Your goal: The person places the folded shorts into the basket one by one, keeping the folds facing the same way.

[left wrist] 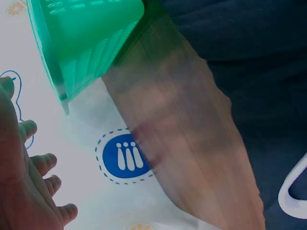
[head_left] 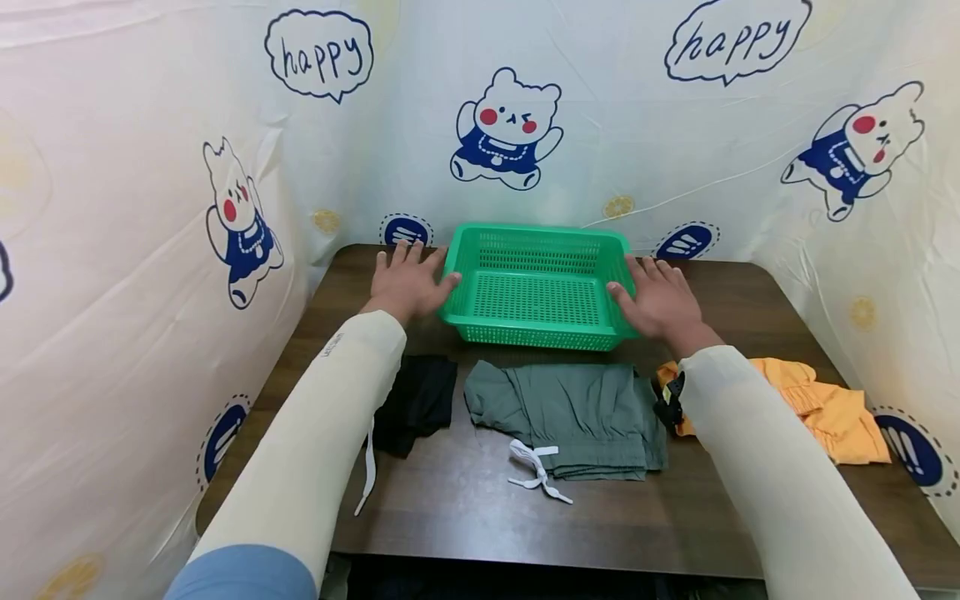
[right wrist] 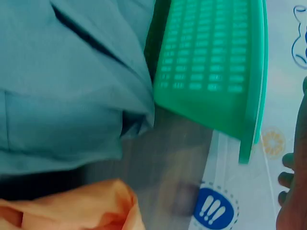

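A green plastic basket [head_left: 536, 333] with perforated walls stands at the back of the table, nothing inside it. My left hand [head_left: 408, 279] is at its left end, fingers spread and straight, the thumb overlapping the rim in the head view. At the right end my right hand [head_left: 660, 300] mirrors it, fingers straight and thumb at the rim. In the wrist views, both the left hand [left wrist: 24, 177] and the right hand [right wrist: 295, 182] show a gap to the basket's wall. Neither hand grips anything.
In front of the basket lie folded grey-green shorts [head_left: 570, 408] with a tied white drawstring [head_left: 536, 467]. Black folded cloth [head_left: 420, 400] with a white cord lies left, partly behind my left forearm. Orange clothing [head_left: 825, 408] lies right, partly behind my right forearm. A printed curtain [head_left: 420, 125] surrounds the table.
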Action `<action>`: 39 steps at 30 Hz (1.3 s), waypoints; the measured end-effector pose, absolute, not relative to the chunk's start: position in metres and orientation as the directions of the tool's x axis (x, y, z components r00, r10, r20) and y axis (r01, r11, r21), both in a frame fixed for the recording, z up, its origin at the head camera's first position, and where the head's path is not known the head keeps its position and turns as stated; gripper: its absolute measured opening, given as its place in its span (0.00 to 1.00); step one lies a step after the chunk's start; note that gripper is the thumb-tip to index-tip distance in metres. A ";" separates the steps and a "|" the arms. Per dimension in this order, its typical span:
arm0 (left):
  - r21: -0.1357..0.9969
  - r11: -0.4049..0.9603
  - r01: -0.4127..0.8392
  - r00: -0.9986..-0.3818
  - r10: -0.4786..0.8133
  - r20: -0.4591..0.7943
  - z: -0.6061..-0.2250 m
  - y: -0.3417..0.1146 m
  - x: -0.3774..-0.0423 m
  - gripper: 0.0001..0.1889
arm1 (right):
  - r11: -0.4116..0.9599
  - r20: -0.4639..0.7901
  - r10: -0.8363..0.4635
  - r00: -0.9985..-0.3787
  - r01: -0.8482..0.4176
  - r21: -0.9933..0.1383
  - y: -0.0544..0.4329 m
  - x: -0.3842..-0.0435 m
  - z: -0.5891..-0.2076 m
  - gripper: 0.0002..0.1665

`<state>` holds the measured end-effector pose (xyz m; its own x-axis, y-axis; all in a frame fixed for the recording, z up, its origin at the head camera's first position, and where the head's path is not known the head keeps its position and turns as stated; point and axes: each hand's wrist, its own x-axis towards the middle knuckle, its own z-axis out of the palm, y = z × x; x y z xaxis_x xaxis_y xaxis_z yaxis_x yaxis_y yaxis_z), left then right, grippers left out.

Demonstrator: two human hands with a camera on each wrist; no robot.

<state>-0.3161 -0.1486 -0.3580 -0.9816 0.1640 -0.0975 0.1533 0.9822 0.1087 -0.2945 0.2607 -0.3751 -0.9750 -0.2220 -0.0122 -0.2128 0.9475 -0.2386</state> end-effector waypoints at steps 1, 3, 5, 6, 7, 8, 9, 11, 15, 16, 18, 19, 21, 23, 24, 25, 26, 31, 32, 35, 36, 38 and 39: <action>0.110 0.983 0.147 -0.983 0.157 -0.096 -0.359 -0.152 -0.317 0.40 | 0.944 0.011 -0.234 -0.972 -0.229 -0.238 0.257 -0.294 -0.375 0.50; 0.109 0.985 0.133 -0.985 0.144 -0.096 -0.363 -0.159 -0.317 0.40 | 0.932 0.064 -0.262 -0.963 -0.270 -0.241 0.249 -0.293 -0.374 0.47; 0.119 0.986 0.118 -0.987 0.129 -0.097 -0.366 -0.168 -0.317 0.40 | 0.918 0.117 -0.293 -0.949 -0.313 -0.243 0.240 -0.291 -0.373 0.45; 0.129 0.986 0.109 -0.988 0.122 -0.099 -0.367 -0.173 -0.316 0.40 | 0.911 0.140 -0.308 -0.941 -0.334 -0.244 0.235 -0.291 -0.373 0.44; 0.142 0.985 0.100 -0.988 0.115 -0.102 -0.368 -0.177 -0.315 0.39 | 0.903 0.161 -0.322 -0.933 -0.354 -0.245 0.230 -0.290 -0.374 0.43; 0.156 0.984 0.089 -0.988 0.107 -0.107 -0.369 -0.182 -0.313 0.39 | 0.893 0.180 -0.338 -0.924 -0.376 -0.247 0.225 -0.288 -0.374 0.43; 0.171 0.982 0.077 -0.989 0.097 -0.112 -0.370 -0.187 -0.311 0.38 | 0.883 0.198 -0.355 -0.914 -0.397 -0.249 0.220 -0.287 -0.376 0.42; 0.188 0.981 0.049 -0.990 0.074 -0.124 -0.373 -0.198 -0.306 0.35 | 0.860 0.232 -0.388 -0.892 -0.441 -0.256 0.208 -0.285 -0.380 0.41; 0.212 0.977 -0.019 -0.989 0.013 -0.149 -0.380 -0.218 -0.295 0.30 | 0.787 0.322 -0.466 -0.824 -0.553 -0.274 0.183 -0.275 -0.388 0.37; 0.218 0.975 -0.044 -0.987 -0.009 -0.160 -0.382 -0.223 -0.292 0.29 | 0.765 0.349 -0.485 -0.801 -0.583 -0.273 0.177 -0.271 -0.391 0.35; 0.235 0.967 -0.094 -0.981 -0.050 -0.188 -0.385 -0.231 -0.285 0.27 | 0.720 0.401 -0.522 -0.752 -0.641 -0.266 0.164 -0.264 -0.395 0.32; 0.243 0.963 -0.115 -0.977 -0.066 -0.203 -0.387 -0.236 -0.281 0.27 | 0.700 0.419 -0.536 -0.733 -0.663 -0.265 0.157 -0.260 -0.397 0.31; 0.257 0.955 -0.150 -0.967 -0.087 -0.240 -0.390 -0.245 -0.273 0.27 | 0.673 0.432 -0.548 -0.716 -0.685 -0.280 0.141 -0.251 -0.402 0.28; 0.267 0.951 -0.159 -0.958 -0.084 -0.273 -0.393 -0.255 -0.265 0.27 | 0.659 0.403 -0.538 -0.740 -0.667 -0.346 0.123 -0.240 -0.406 0.26; 0.270 0.950 -0.158 -0.955 -0.078 -0.285 -0.395 -0.261 -0.260 0.27 | 0.655 0.376 -0.528 -0.761 -0.647 -0.391 0.114 -0.235 -0.409 0.25; 0.272 0.949 -0.157 -0.951 -0.071 -0.300 -0.397 -0.265 -0.257 0.27 | 0.650 0.337 -0.511 -0.791 -0.612 -0.449 0.105 -0.229 -0.411 0.25; 0.275 0.948 -0.162 -0.946 -0.071 -0.316 -0.400 -0.269 -0.254 0.27 | 0.646 0.294 -0.491 -0.820 -0.569 -0.508 0.096 -0.224 -0.414 0.24; 0.274 0.927 -0.255 -0.907 -0.132 -0.400 -0.412 -0.284 -0.240 0.29 | 0.479 -0.029 -0.420 -0.907 -0.194 -0.856 0.061 -0.207 -0.426 0.18; 0.273 0.919 -0.283 -0.896 -0.152 -0.417 -0.414 -0.286 -0.237 0.30 | 0.428 -0.098 -0.419 -0.903 -0.101 -0.898 0.056 -0.205 -0.429 0.17; 0.271 0.895 -0.355 -0.864 -0.203 -0.461 -0.415 -0.290 -0.230 0.32 | 0.302 -0.282 -0.427 -0.859 0.159 -0.940 0.045 -0.203 -0.435 0.17; 0.281 0.881 -0.380 -0.853 -0.217 -0.474 -0.415 -0.291 -0.228 0.33 | 0.282 -0.328 -0.427 -0.843 0.220 -0.934 0.042 -0.202 -0.437 0.18; 0.290 0.863 -0.415 -0.835 -0.234 -0.497 -0.414 -0.292 -0.226 0.33 | 0.254 -0.406 -0.418 -0.813 0.325 -0.911 0.037 -0.202 -0.440 0.20; 0.291 0.856 -0.427 -0.827 -0.240 -0.509 -0.413 -0.293 -0.225 0.32 | 0.244 -0.436 -0.412 -0.800 0.364 -0.899 0.035 -0.202 -0.441 0.20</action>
